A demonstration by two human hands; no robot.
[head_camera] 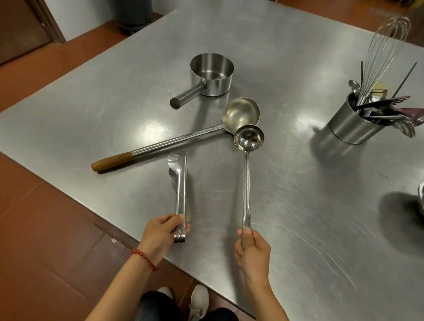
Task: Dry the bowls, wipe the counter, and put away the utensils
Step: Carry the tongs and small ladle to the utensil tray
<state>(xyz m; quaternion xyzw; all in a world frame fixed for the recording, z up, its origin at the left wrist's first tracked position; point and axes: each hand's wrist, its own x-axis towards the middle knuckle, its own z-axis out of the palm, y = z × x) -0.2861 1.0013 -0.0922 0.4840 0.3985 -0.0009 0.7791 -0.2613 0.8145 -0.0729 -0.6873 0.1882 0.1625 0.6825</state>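
left hand (161,233) grips tongs (179,190) at hinge end, right hand (251,254) pinches small ladle (248,162) by handle tip, both over the counter (290,189) and gripped at the ends, probably for dropping working ends first into utensil holder (350,123) far right; big ladle (172,143) and saucepan (210,74) not collected yet

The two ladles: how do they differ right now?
The big ladle lies flat on the counter, untouched; the small ladle is gripped at its handle end by the right hand. The big ladle has a wider bowl and a thicker handle ending in a wooden grip; the small ladle's handle is thin and all metal. Both have shiny steel bowls, which sit right next to each other.
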